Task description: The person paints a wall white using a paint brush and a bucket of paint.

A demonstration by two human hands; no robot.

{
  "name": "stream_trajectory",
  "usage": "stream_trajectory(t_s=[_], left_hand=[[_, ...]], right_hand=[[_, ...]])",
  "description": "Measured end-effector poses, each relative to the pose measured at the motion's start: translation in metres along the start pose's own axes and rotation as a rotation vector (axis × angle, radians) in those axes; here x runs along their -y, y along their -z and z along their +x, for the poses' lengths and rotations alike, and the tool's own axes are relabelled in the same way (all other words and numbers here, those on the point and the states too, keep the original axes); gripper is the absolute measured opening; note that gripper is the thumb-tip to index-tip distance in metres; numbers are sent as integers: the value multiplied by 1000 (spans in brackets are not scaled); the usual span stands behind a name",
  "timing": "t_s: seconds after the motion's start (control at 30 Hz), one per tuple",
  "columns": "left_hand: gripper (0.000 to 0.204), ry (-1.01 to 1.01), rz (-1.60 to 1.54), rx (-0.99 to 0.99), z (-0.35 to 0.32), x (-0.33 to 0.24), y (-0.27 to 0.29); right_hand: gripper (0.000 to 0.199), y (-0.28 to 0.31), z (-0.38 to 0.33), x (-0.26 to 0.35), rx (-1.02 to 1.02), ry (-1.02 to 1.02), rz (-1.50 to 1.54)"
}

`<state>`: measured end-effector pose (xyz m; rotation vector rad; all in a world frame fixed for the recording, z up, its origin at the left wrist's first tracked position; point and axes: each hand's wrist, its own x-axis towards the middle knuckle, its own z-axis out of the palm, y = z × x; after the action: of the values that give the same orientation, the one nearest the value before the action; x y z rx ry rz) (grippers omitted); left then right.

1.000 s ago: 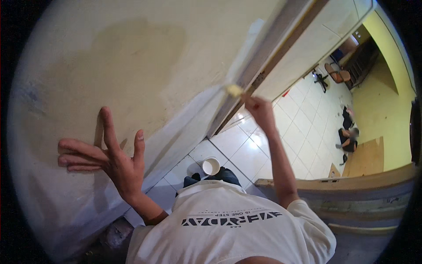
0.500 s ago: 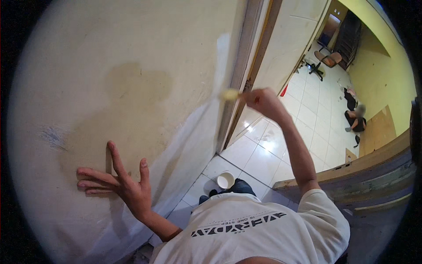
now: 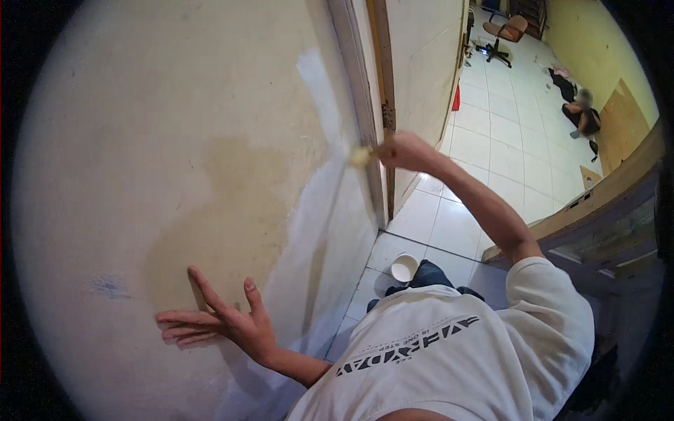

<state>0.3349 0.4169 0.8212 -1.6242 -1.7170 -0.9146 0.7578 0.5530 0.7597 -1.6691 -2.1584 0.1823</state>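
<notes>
My right hand (image 3: 404, 151) grips a paintbrush (image 3: 363, 156) whose pale yellow bristles touch the wall right beside the white door frame (image 3: 354, 98). My left hand (image 3: 217, 319) lies flat on the cream wall (image 3: 140, 140), fingers spread, just below a darker tan patch (image 3: 225, 217). A strip of whitish fresh paint (image 3: 319, 210) runs down the wall between the patch and the frame. I see my own white shirt (image 3: 449, 358) at the bottom.
A small white pot (image 3: 404, 268) stands on the white tiled floor (image 3: 491, 140) by my feet. A wooden bench or plank (image 3: 597, 203) runs along the right. Far off, a person sits on the floor (image 3: 581, 116) and an office chair (image 3: 509, 31) stands beyond.
The view has turned, so the door frame now stands nearly upright. My right hand has kept the brush at the wall edge by the frame. My left hand stays pressed on the wall.
</notes>
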Motion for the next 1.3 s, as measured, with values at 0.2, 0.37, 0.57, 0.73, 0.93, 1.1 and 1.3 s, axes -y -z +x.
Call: stream_trajectory(t_s=[0.2, 0.37, 0.57, 0.73, 0.93, 1.1, 1.3], left_hand=[[81, 12, -2, 22, -4, 2, 3], [82, -12, 0, 29, 0, 4, -1], [80, -28, -11, -12, -1, -1, 1], [81, -7, 12, 7, -3, 2, 4], [79, 14, -8, 6, 1, -7, 3], [77, -9, -27, -7, 2, -4, 2], [77, 23, -25, -2, 0, -2, 2]], right_hand=[[30, 95, 35, 32, -741, 40, 348], [31, -13, 9, -4, -562, 83, 375], [23, -10, 1, -6, -153, 48, 56], [28, 109, 32, 50, -703, -37, 291], [28, 54, 24, 29, -513, 140, 357], [30, 105, 0, 45, -240, 24, 91], [29, 147, 28, 84, -558, 112, 193]])
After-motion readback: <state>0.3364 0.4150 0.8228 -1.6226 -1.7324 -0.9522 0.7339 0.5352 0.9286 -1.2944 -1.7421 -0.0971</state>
